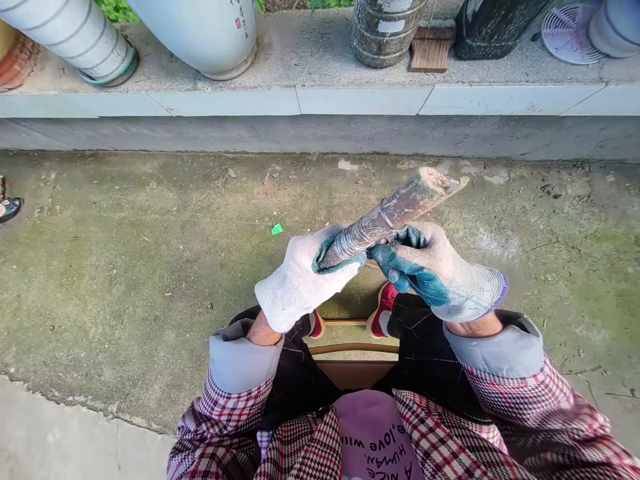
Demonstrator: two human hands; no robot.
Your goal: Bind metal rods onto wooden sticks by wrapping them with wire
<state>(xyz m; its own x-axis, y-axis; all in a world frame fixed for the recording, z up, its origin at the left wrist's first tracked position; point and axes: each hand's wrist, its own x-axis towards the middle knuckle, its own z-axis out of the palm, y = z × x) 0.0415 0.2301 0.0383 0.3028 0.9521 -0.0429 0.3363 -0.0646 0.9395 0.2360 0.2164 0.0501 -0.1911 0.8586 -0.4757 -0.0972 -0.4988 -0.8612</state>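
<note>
We hold the stick (400, 208) in front of the concrete ledge (320, 100), its frayed tip tilted toward that ledge, our gloved left hand (300, 280) curled tight around its near end and our right hand (443, 270) pinching the wire (350, 245) wound round it.

The pink cloth garment (373, 427) showed upside-down dark letters: "A NICE HUMAN" and "love will". Small marks on the white ceramic pot (200, 30) were unreadable.
</note>
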